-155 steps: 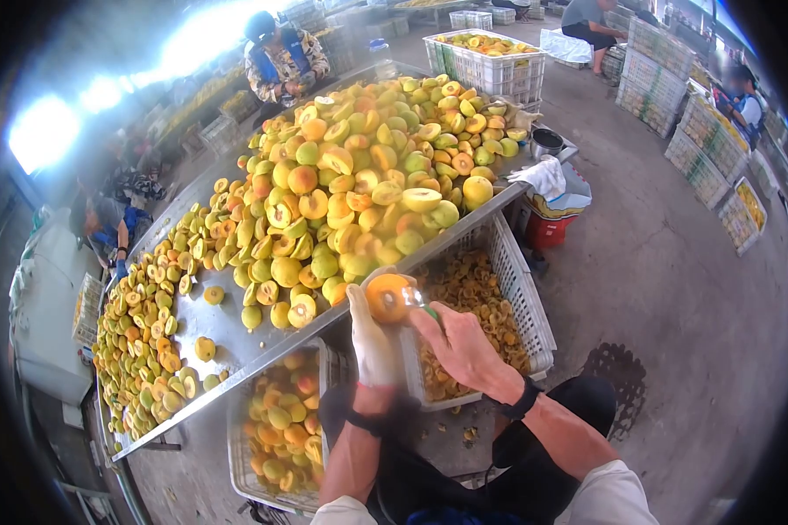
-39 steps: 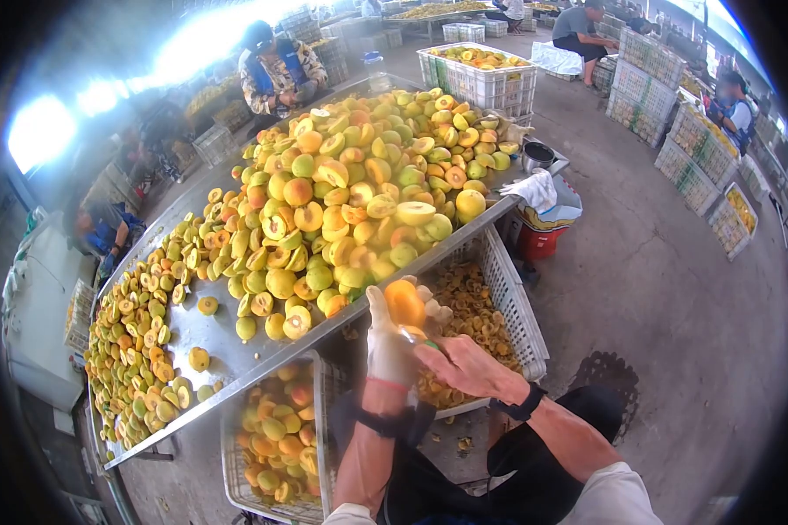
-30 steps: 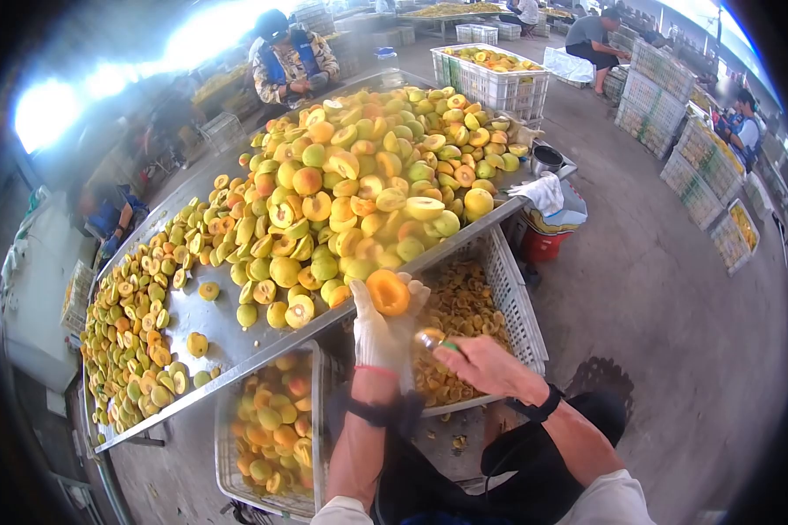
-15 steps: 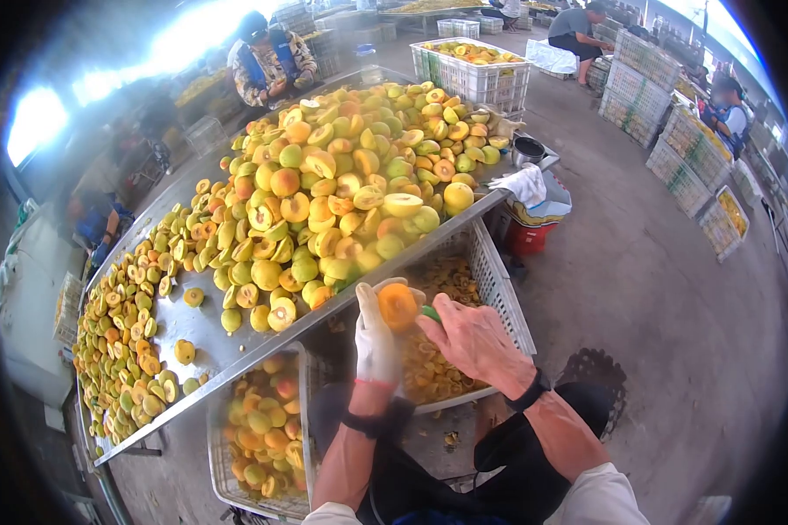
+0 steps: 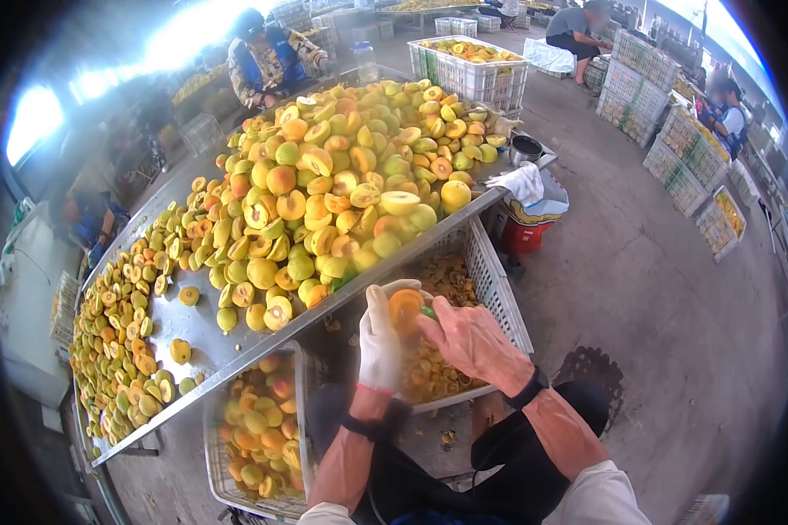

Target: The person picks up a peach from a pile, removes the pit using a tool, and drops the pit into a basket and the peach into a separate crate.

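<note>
Left hand (image 5: 379, 354), gloved, centre of frame: grip closed round orange fruit half (image 5: 404, 311). Right hand (image 5: 481, 341): grip narrow on green-handled tool (image 5: 428, 312), against or just beside fruit; tip hidden. Hollow blurred, cannot tell if cleared. Brown scraps in crate (image 5: 492, 280) beneath hands; fruit pieces fill much of lower-left crate (image 5: 304, 402). Large heap (image 5: 324, 192) left on surface (image 5: 206, 332), many halves with brown centres.

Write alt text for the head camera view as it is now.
A gloved left hand holds an orange fruit half while the bare right hand works a green-handled tool at it, above a crate of scraps, beside a metal table heaped with halved fruit.
</note>
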Tool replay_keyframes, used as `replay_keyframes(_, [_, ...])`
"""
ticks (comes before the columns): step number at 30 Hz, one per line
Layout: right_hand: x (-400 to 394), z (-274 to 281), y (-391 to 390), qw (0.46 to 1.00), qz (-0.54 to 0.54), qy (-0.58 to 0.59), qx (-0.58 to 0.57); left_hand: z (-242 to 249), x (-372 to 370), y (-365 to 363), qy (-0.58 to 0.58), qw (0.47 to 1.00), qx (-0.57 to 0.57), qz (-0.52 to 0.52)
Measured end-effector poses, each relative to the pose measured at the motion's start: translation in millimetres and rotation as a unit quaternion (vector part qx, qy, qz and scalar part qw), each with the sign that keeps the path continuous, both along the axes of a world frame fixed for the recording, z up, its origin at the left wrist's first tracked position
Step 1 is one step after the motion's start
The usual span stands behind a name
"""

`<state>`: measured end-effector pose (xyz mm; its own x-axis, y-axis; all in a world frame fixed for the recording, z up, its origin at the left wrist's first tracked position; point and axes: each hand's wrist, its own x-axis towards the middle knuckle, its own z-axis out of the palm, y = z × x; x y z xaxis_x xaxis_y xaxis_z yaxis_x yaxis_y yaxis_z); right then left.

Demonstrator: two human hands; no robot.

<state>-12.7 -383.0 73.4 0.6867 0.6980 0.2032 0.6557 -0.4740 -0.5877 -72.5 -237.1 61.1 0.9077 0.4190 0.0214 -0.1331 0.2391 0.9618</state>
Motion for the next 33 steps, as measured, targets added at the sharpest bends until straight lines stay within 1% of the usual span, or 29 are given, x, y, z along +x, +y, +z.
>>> replay_keyframes(7, [2,-6,-6,0.999,0.033,0.004,0.021,0,-1,0,-0.005,1.0,0.012,-0.022])
replay_keyframes(8, [2,-5,-8,0.999,0.032,0.006,0.02,0,-1,0,-0.013,0.999,0.039,-0.02])
replay_keyframes(9, [1,-3,-9,0.999,0.038,-0.001,-0.015,0,-1,-1,-0.021,0.997,0.066,-0.018])
replay_keyframes(10, [0,-1,-11,0.998,0.045,-0.008,-0.049,-1,0,-1,-0.02,0.997,0.066,-0.02])
replay_keyframes(12, [-1,1,-14,0.997,0.051,-0.023,-0.056,-4,1,-1,-0.037,0.993,0.11,-0.018])
replay_keyframes(14, [0,0,-16,0.996,0.056,-0.038,-0.061,-6,1,-3,-0.036,0.993,0.109,-0.018])
replay_keyframes(16, [2,-5,-18,0.989,0.074,-0.089,-0.09,-7,1,-4,-0.033,0.993,0.11,-0.019])
replay_keyframes(20, [-1,-10,-22,0.99,0.067,-0.078,-0.092,-10,1,-8,-0.05,0.988,0.148,-0.007])
replay_keyframes(22, [-3,-11,-23,0.99,0.072,-0.095,-0.081,-9,1,-8,-0.052,0.986,0.158,0.0])
replay_keyframes(24, [-3,-15,-23,0.991,0.074,-0.088,-0.065,-4,0,-8,-0.041,0.983,0.176,-0.004])
replay_keyframes(26, [-1,-20,-23,0.993,0.077,-0.081,-0.048,3,-3,-9,-0.023,0.986,0.165,-0.014])
replay_keyframes(28, [2,-26,-23,0.992,0.111,-0.054,-0.034,4,-3,-7,-0.005,0.988,0.155,-0.025])
replay_keyframes(29, [4,-28,-23,0.992,0.111,-0.054,-0.034,1,-2,-6,-0.015,0.984,0.175,-0.028])
replay_keyframes(31, [7,-31,-22,0.989,0.125,0.017,-0.073,-2,-1,-3,-0.024,0.98,0.194,-0.031])
replay_keyframes(33, [11,-32,-23,0.988,0.144,0.016,-0.058,-3,-1,-2,-0.026,0.979,0.196,-0.045])
